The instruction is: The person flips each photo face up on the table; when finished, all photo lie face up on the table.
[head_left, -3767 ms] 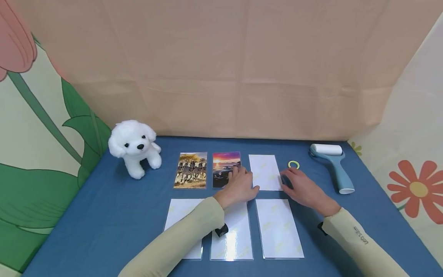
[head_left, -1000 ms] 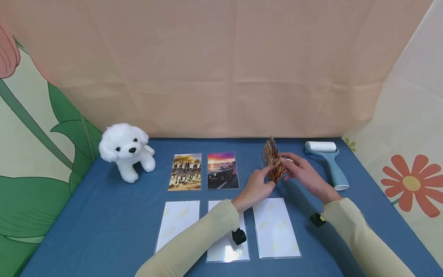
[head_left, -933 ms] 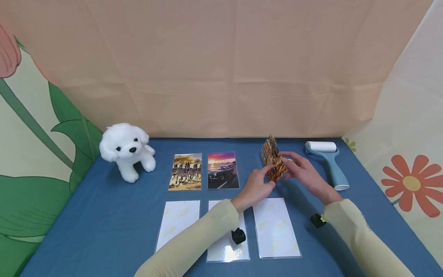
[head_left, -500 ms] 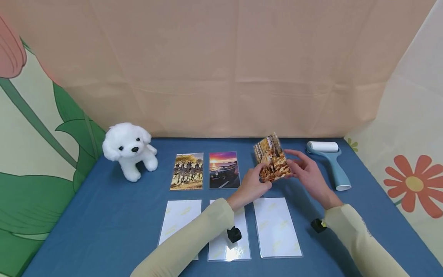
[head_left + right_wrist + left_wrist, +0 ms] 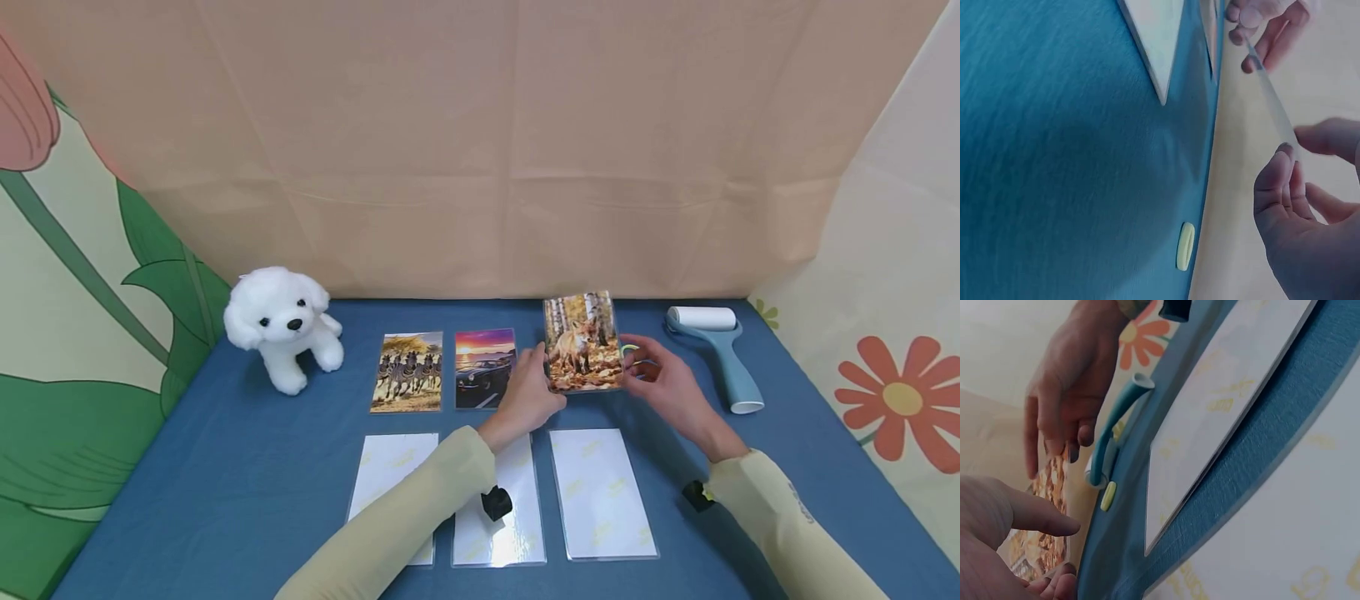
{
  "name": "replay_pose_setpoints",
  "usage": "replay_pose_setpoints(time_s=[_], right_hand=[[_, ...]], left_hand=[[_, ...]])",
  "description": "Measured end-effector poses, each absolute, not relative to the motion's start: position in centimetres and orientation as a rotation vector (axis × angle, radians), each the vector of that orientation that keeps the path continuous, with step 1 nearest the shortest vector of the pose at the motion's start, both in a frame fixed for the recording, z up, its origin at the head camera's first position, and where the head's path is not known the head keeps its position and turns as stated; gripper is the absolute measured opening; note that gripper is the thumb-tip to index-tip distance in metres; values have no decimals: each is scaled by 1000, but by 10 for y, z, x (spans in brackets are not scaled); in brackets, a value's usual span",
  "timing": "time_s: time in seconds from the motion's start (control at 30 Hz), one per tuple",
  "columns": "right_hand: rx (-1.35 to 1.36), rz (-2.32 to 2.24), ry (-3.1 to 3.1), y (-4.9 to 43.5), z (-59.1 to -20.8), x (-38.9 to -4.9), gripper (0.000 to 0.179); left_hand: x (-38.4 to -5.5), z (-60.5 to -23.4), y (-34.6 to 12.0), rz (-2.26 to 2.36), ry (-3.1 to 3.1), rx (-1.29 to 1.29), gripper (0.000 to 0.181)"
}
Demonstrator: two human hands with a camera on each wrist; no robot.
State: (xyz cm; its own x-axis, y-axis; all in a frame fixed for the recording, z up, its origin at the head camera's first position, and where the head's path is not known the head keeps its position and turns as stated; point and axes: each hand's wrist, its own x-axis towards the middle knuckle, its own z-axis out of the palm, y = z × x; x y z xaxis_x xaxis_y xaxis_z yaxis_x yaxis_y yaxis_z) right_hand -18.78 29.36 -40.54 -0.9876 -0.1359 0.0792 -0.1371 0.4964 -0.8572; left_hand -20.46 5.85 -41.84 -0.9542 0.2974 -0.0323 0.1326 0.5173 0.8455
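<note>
A photo card (image 5: 581, 343) with a fox among autumn leaves is held up, picture side toward the head camera. My left hand (image 5: 525, 392) pinches its lower left edge, thumb in front. At the right edge, my right hand (image 5: 667, 392) pinches the card between thumb and fingers. The right wrist view has this card (image 5: 1274, 103) almost edge-on, clear of the blue cloth. To the left lie a zebra picture card (image 5: 407, 372) and a car-at-sunset card (image 5: 480, 371), the latter partly behind my left hand.
Three white sheets in clear sleeves, including the right one (image 5: 602, 493), lie in front, two partly under my left sleeve. A yellow-green ring (image 5: 1185, 246) lies by my right hand. A lint roller (image 5: 723, 354) lies right, a white plush dog (image 5: 281, 325) sits left.
The card, lying white side up at first, has been picked up and turned over, so its fox picture faces the head camera. My left hand has shifted slightly left along with its edge.
</note>
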Motion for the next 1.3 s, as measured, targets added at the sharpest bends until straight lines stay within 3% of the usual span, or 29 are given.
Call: replay_pose_setpoints(time_s=[0.23,0.53,0.8,1.1,1.3], right_hand=[[334,1337,-2847,293,-407,-189,75],[369,1117,-2949,293,-413,-193,77],[355,1026,-3030,292,-420,-200,74],[432,918,-3118,293,-423,-209,72],[459,890,-3162,292,-421,-213,73]], left_hand=[[-205,-420,55,1349,2659,394,90],[-205,-422,57,1151,2771,389,85],[-204,-422,55,953,2851,401,65],[-205,-423,54,819,2898,438,25],[-206,-424,56,792,2884,446,24]])
